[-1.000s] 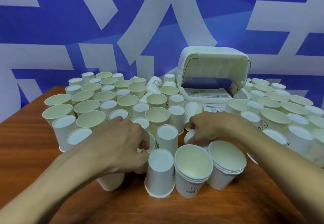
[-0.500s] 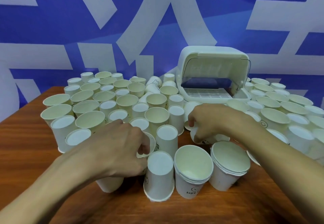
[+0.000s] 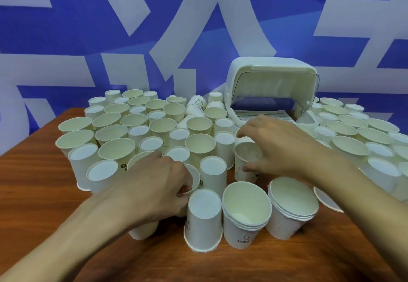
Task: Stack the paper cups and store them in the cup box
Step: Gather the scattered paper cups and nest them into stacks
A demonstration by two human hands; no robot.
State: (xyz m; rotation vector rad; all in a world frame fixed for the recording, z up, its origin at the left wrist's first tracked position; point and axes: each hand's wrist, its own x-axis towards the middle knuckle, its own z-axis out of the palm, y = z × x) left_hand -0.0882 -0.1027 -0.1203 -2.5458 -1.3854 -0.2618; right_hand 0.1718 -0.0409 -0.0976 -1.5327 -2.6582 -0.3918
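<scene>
Paper cups crowd wood table, mouths up or down; right hand pinches upright cup, thumb low, fingers over rim, probably to nest it; left hand curls round tilted cup; box open behind, lid up for loading; two stacks in front.

The left hand covers most of the left cup it grips. The right hand holds a blurred cup, its print unreadable, and hides the near lip of the cup box. The far-right cups and both forearms run off the edges.
</scene>
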